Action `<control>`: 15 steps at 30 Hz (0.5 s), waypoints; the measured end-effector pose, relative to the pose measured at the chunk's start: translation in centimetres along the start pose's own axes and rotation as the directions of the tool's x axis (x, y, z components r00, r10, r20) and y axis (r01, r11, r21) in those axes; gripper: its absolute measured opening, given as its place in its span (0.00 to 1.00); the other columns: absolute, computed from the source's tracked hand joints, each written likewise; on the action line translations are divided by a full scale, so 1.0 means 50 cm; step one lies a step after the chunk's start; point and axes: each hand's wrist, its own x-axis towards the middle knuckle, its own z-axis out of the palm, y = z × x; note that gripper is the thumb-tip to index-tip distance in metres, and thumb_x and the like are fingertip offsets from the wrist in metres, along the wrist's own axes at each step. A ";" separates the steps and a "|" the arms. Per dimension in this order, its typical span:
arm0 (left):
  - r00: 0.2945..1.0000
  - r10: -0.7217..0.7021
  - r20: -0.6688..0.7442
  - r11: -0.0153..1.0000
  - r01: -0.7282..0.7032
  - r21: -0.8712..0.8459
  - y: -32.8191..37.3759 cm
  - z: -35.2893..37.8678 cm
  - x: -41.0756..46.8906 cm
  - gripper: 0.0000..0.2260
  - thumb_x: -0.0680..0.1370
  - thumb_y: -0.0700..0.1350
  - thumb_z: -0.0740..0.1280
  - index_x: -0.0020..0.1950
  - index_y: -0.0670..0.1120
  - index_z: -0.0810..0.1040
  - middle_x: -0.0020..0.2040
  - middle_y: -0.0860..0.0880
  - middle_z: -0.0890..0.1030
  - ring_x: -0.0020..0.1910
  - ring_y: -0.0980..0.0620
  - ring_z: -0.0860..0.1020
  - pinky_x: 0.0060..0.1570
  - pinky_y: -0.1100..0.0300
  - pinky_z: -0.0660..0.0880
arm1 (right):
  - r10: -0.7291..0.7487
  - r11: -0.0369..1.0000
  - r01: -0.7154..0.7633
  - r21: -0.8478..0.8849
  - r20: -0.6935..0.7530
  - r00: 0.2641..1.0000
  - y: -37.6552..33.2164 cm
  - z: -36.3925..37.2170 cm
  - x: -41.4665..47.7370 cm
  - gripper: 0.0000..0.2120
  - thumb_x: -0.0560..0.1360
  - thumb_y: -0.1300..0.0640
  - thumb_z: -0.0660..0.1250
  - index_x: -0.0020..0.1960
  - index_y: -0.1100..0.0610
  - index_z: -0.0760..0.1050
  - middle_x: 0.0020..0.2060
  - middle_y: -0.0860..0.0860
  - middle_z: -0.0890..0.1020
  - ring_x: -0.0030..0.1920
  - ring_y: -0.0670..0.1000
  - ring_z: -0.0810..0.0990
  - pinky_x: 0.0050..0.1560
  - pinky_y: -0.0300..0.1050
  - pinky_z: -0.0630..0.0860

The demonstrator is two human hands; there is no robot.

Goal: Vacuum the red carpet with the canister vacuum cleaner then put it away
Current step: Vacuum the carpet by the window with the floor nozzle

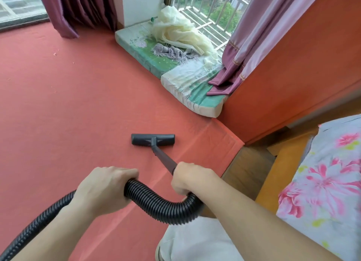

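Note:
The red carpet (pixel 58 104) covers the floor ahead and to the left. A black floor nozzle (pixel 153 139) lies flat on it near the carpet's right edge. A dark wand (pixel 162 156) runs back from the nozzle to my right hand (pixel 190 177), which grips its upper end. The ribbed black hose (pixel 156 201) curves from that hand to my left hand (pixel 103 186), which is closed around it, then trails off toward the lower left corner. The canister itself is out of view.
Green and white floor cushions (pixel 156 63) with a cream cloth (pixel 179 32) lie under the barred window. Purple curtains (pixel 82 8) hang at the back and right. An orange wall (pixel 293 75), bare wooden floor (pixel 246 168) and a floral bedcover (pixel 322 182) lie to the right.

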 end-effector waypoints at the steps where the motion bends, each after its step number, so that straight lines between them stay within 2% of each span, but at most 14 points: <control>1: 1.000 0.017 -0.002 1.000 -0.017 0.003 0.002 -0.003 0.000 0.08 0.61 0.51 0.61 0.37 0.55 0.65 0.25 0.59 0.66 0.24 0.51 0.67 0.24 0.62 0.58 | 0.000 1.000 0.000 -0.015 0.004 1.000 0.002 0.005 -0.006 0.24 0.78 0.61 0.62 0.73 0.62 0.65 0.64 0.58 0.76 0.61 0.57 0.78 0.59 0.47 0.75; 3: 1.000 0.011 0.006 1.000 -0.011 0.024 -0.001 -0.013 -0.005 0.07 0.62 0.52 0.59 0.36 0.55 0.64 0.25 0.58 0.65 0.24 0.51 0.64 0.24 0.62 0.58 | 0.006 1.000 -0.006 0.000 -0.009 1.000 -0.003 0.010 -0.001 0.23 0.78 0.61 0.62 0.72 0.61 0.66 0.64 0.59 0.76 0.61 0.58 0.78 0.59 0.47 0.75; 5: 0.999 -0.035 0.028 0.999 0.034 0.040 -0.008 -0.025 -0.014 0.08 0.63 0.52 0.62 0.37 0.56 0.64 0.26 0.58 0.66 0.26 0.50 0.67 0.26 0.60 0.61 | 0.017 0.999 -0.015 0.032 -0.040 0.999 -0.014 0.006 0.027 0.22 0.77 0.59 0.61 0.70 0.60 0.67 0.62 0.58 0.77 0.60 0.58 0.78 0.57 0.47 0.74; 7: 0.990 -0.129 0.062 0.990 0.126 0.057 -0.013 -0.042 -0.025 0.07 0.67 0.52 0.62 0.39 0.54 0.65 0.29 0.56 0.70 0.30 0.48 0.71 0.30 0.57 0.64 | 0.022 0.999 -0.019 0.046 -0.071 0.997 -0.037 -0.011 0.073 0.21 0.77 0.58 0.62 0.69 0.59 0.68 0.61 0.58 0.78 0.57 0.58 0.79 0.55 0.47 0.74; 9: 0.968 -0.240 0.080 0.969 0.233 0.086 -0.024 -0.062 -0.032 0.06 0.71 0.52 0.62 0.41 0.53 0.66 0.32 0.54 0.71 0.33 0.46 0.72 0.33 0.55 0.65 | 0.007 0.998 -0.001 0.055 -0.109 0.994 -0.075 -0.037 0.122 0.21 0.76 0.56 0.62 0.68 0.59 0.69 0.59 0.58 0.78 0.55 0.59 0.79 0.54 0.47 0.74; 12: 0.935 -0.349 0.069 0.934 0.341 0.109 -0.045 -0.088 -0.039 0.05 0.74 0.52 0.60 0.44 0.52 0.66 0.36 0.53 0.74 0.34 0.45 0.72 0.35 0.55 0.66 | -0.068 0.994 0.080 0.069 -0.152 0.986 -0.144 -0.074 0.181 0.20 0.78 0.51 0.60 0.68 0.58 0.70 0.58 0.58 0.79 0.54 0.59 0.79 0.50 0.46 0.72; 15: 0.900 -0.429 0.082 0.902 0.422 0.088 -0.087 -0.104 -0.049 0.05 0.74 0.50 0.61 0.44 0.52 0.66 0.39 0.52 0.77 0.35 0.44 0.73 0.35 0.55 0.65 | -0.177 0.984 0.175 -0.026 -0.168 0.970 -0.245 -0.095 0.224 0.20 0.80 0.50 0.56 0.68 0.56 0.68 0.58 0.56 0.78 0.53 0.59 0.78 0.49 0.47 0.71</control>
